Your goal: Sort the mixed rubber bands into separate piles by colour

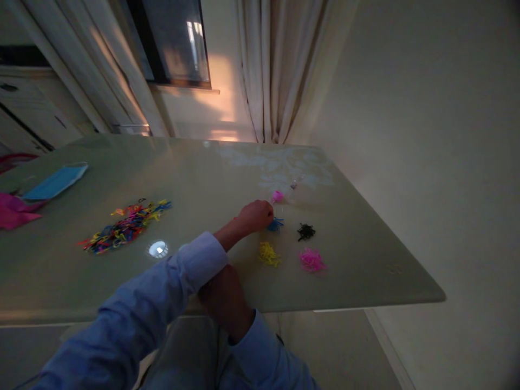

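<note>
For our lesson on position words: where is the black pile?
In the head view, the black pile lies right of centre, just beyond the pink pile.

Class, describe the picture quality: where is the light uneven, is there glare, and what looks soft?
Head view: warm light falls on the wall beside the window; head view: round white glare on the table; head view: right hand darker than left hand; head view: black pile soft, its separate pieces hard to make out.
</note>
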A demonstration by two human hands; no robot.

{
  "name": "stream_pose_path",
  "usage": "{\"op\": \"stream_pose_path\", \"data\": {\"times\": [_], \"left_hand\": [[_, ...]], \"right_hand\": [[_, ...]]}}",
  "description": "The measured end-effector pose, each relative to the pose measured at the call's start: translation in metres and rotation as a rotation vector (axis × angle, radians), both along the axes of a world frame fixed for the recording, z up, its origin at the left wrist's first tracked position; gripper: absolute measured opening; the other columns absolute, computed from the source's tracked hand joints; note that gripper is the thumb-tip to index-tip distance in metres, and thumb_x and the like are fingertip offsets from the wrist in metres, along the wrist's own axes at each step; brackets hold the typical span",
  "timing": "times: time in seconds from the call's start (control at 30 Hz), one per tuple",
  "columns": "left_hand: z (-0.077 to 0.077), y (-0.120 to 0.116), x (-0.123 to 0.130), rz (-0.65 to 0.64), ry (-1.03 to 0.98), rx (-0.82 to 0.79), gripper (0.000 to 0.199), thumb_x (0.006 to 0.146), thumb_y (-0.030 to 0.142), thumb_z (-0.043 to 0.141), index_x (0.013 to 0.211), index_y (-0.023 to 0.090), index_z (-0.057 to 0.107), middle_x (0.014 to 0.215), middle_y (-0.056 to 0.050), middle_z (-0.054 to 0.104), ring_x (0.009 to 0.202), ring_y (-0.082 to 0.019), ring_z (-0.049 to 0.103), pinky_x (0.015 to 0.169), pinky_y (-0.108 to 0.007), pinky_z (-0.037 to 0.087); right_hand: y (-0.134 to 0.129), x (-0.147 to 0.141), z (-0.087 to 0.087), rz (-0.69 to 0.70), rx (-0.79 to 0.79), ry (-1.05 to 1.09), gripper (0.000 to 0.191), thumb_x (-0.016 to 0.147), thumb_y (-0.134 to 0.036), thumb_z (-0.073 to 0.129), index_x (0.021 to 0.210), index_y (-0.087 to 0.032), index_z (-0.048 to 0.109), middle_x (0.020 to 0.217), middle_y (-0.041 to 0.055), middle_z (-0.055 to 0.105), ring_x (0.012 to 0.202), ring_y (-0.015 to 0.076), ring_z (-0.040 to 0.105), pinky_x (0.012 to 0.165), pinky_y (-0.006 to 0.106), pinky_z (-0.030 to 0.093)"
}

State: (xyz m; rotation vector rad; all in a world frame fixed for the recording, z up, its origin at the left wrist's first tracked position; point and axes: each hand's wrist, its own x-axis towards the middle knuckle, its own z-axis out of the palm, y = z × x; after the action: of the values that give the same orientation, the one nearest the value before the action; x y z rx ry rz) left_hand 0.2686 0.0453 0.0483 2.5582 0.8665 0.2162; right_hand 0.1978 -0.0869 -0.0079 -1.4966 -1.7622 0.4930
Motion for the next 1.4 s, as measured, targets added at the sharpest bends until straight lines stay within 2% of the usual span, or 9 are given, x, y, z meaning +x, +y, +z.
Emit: {"op": "stream_pose_path", "data": {"times": [0.27,0.43,0.53,0.67,0.83,0.97,1.13,1.23,1.4], "left_hand": [[-0.005,0.003,-0.004,-0.02,-0.172,-0.06,0.021,0.072,0.016,0.054,0.059,0.016,0.071,0.058,-0.002,0.061,0.055,-0.013,0.05,0.061,-0.026,0.04],[-0.006,0.008,-0.012,0.009,-0.229,-0.089,0.022,0.075,0.02,0.055,0.069,0.015,0.075,0.066,-0.004,0.068,0.06,-0.014,0.057,0.063,-0.026,0.042],[-0.004,0.008,-0.027,0.061,-0.29,-0.138,0.025,0.078,0.023,0.053,0.078,0.014,0.077,0.071,-0.005,0.071,0.063,-0.015,0.06,0.064,-0.026,0.043],[0.003,0.003,-0.064,0.132,-0.413,-0.199,0.027,0.08,0.027,0.054,0.086,0.014,0.077,0.077,-0.006,0.074,0.067,-0.015,0.063,0.066,-0.025,0.045],[0.005,-0.013,-0.136,0.314,-0.528,-0.267,0.03,0.08,0.035,0.057,0.093,0.015,0.076,0.085,-0.007,0.076,0.072,-0.017,0.065,0.067,-0.026,0.047],[-0.008,-0.033,-0.2,0.459,-0.551,-0.204,0.029,0.082,0.034,0.055,0.091,0.016,0.077,0.083,-0.006,0.075,0.07,-0.016,0.063,0.063,-0.025,0.044],[-0.033,-0.051,-0.265,0.46,-0.555,-0.079,0.025,0.084,0.028,0.053,0.085,0.018,0.076,0.074,-0.004,0.069,0.066,-0.015,0.06,0.064,-0.026,0.042],[-0.042,-0.055,-0.284,0.48,-0.62,-0.07,0.025,0.087,0.029,0.052,0.087,0.019,0.075,0.077,-0.004,0.069,0.073,-0.016,0.063,0.069,-0.027,0.045],[-0.045,-0.061,-0.284,0.472,-0.63,-0.09,0.022,0.088,0.024,0.053,0.091,0.018,0.074,0.083,-0.006,0.071,0.077,-0.018,0.064,0.074,-0.029,0.046]], "right_hand": [[-0.003,0.001,-0.001,0.02,-0.028,0.033,0.027,0.087,-0.017,0.054,0.108,-0.018,0.071,0.105,0.011,0.077,0.097,0.0249,0.072,0.079,0.031,0.054],[-0.004,0.0,-0.002,0.028,-0.033,0.05,0.025,0.086,-0.017,0.057,0.107,-0.019,0.072,0.104,0.0089,0.077,0.095,0.0239,0.071,0.078,0.028,0.052],[-0.005,0.0,-0.002,0.043,-0.049,0.047,0.021,0.086,-0.019,0.059,0.104,-0.018,0.072,0.1,0.0088,0.076,0.089,0.0226,0.071,0.074,0.027,0.051],[-0.007,0.001,0.001,0.056,-0.088,0.038,0.017,0.087,-0.015,0.059,0.096,-0.017,0.074,0.093,0.0076,0.075,0.081,0.0189,0.069,0.073,0.026,0.05],[-0.009,0.003,0.003,0.072,-0.028,0.133,0.019,0.089,-0.014,0.059,0.099,-0.019,0.074,0.095,0.0065,0.074,0.087,0.0174,0.068,0.081,0.026,0.049],[-0.009,0.005,0.007,0.078,-0.025,0.16,0.018,0.088,-0.016,0.059,0.097,-0.019,0.074,0.09,0.0055,0.073,0.082,0.017,0.066,0.075,0.026,0.049],[0.0,0.007,0.019,0.085,-0.133,0.127,0.017,0.087,-0.022,0.059,0.095,-0.019,0.074,0.086,0.0042,0.074,0.073,0.015,0.064,0.069,0.025,0.048],[0.017,0.005,0.032,0.112,-0.199,0.098,0.018,0.087,-0.024,0.06,0.097,-0.019,0.074,0.084,0.0035,0.075,0.071,0.0147,0.064,0.067,0.025,0.048],[0.075,-0.014,0.053,0.138,-0.165,-0.013,0.022,0.087,-0.026,0.06,0.102,-0.016,0.072,0.087,0.0046,0.075,0.067,0.0137,0.064,0.065,0.024,0.049]]}}
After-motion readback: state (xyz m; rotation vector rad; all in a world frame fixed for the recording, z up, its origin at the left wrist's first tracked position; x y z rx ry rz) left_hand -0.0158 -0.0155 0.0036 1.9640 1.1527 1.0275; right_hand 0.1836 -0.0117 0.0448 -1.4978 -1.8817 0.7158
